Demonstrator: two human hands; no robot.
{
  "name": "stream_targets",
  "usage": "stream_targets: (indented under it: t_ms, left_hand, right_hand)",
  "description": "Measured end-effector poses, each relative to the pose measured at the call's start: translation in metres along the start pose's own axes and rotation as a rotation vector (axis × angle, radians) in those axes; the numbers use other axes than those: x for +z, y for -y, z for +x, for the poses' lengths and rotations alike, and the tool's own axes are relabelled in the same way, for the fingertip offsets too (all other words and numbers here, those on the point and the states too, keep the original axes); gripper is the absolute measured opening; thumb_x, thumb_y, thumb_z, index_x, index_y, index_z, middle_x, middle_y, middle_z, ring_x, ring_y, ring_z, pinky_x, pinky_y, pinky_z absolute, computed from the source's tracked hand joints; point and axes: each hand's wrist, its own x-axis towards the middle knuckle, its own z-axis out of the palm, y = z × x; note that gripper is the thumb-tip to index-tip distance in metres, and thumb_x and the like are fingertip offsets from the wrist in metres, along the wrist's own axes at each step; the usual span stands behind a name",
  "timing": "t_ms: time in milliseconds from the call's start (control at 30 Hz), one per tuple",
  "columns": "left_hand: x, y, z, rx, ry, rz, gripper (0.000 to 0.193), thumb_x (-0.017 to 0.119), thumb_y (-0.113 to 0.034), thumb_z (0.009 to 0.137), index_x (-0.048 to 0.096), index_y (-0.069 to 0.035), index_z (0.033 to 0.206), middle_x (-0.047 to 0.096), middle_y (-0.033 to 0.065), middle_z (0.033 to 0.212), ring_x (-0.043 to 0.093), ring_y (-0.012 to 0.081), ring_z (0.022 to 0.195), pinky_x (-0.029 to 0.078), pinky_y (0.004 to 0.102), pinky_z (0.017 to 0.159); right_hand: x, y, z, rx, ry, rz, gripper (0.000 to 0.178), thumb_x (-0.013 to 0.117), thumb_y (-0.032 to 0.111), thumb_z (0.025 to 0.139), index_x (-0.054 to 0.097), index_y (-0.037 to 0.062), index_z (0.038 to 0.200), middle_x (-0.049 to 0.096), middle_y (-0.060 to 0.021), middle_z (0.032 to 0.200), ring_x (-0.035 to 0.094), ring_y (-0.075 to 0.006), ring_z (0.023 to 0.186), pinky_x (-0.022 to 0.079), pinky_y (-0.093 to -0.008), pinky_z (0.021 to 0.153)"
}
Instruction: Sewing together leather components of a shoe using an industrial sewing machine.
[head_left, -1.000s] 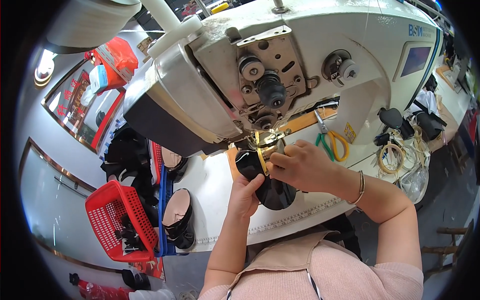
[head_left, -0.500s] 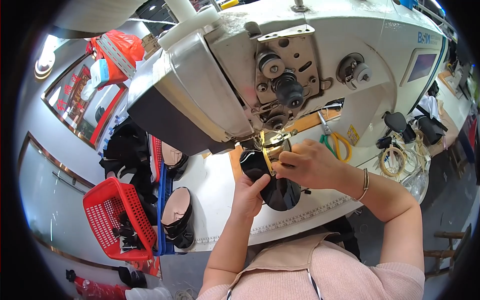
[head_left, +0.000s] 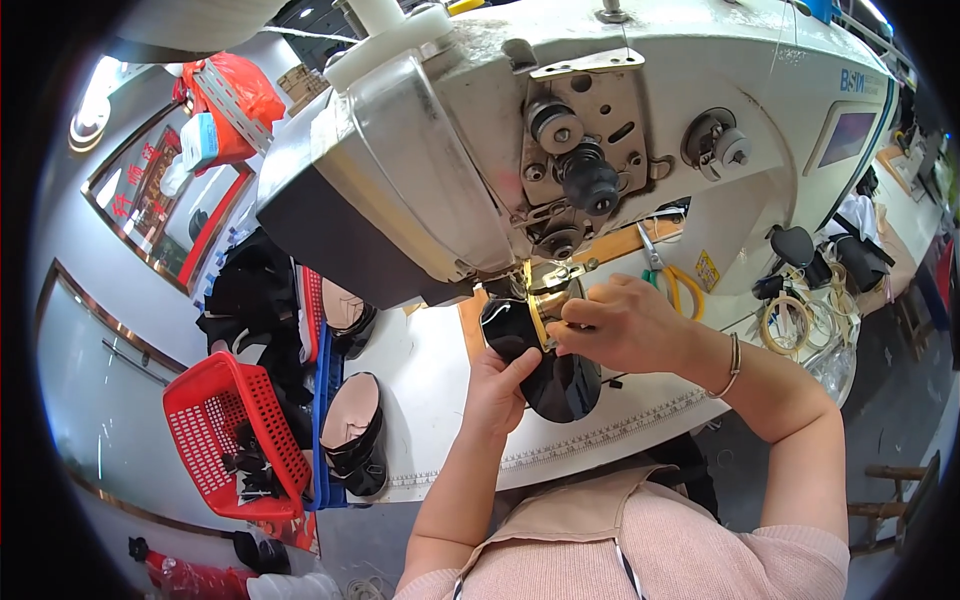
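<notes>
White worktable (head_left: 430,410); glossy black piece (head_left: 562,387), long axis near-right to far-left

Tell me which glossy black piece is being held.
The glossy black piece in the left hand, at the sewing machine; the other black pieces stand untouched to its left, showing pale pink tops.

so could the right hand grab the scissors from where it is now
Probably yes: the scissors lie just beyond the right hand, handles toward it, and nothing visible blocks the way. It would likely have to break off at the shiny black piece, though.
</notes>
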Motion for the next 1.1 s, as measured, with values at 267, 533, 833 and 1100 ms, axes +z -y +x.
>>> stream_targets:
  t_ms: [267,533,833,1100]
  left_hand:
    - [0.007,-0.005,-0.003,0.011,0.004,-0.02,0.024,0.06,-0.003,0.081,0.055,0.002,0.104,0.062,0.0103,0.097,0.062,0.0178,0.087,0.052,0.0305,0.078]
    - [0.01,-0.005,-0.003,0.037,-0.04,0.047,0.025,0.061,0.0,0.079,0.055,0.002,0.103,0.062,0.0102,0.095,0.062,0.0168,0.083,0.052,0.0296,0.075]
    - [0.02,-0.005,-0.004,0.102,-0.226,0.14,0.03,0.066,0.002,0.073,0.057,0.004,0.101,0.062,0.009,0.091,0.062,0.0172,0.078,0.052,0.0289,0.072]
    - [0.018,-0.011,-0.001,0.023,0.004,-0.037,0.033,0.063,-0.001,0.075,0.053,0.003,0.107,0.06,0.0094,0.098,0.06,0.0171,0.086,0.051,0.0302,0.076]
  right_hand:
    - [0.005,-0.002,0.001,0.002,-0.042,0.138,0.019,0.067,0.027,0.07,0.057,0.0173,0.083,0.042,0.004,0.07,0.045,-0.0114,0.056,0.036,-0.0274,0.05]
    - [0.003,0.0,0.003,-0.032,-0.001,0.013,0.015,0.064,0.024,0.07,0.056,0.0185,0.081,0.04,0.0037,0.071,0.045,-0.0114,0.058,0.035,-0.0273,0.05]
    - [-0.009,0.006,0.003,0.127,-0.117,0.073,0.027,0.065,0.033,0.07,0.057,0.0147,0.089,0.049,0.0018,0.084,0.051,-0.0133,0.066,0.043,-0.0278,0.058]
    - [0.008,0.004,-0.014,0.827,0.02,0.929,0.025,0.072,0.022,0.075,0.062,0.0021,0.088,0.06,-0.0028,0.069,0.053,-0.0087,0.059,0.044,-0.0248,0.055]
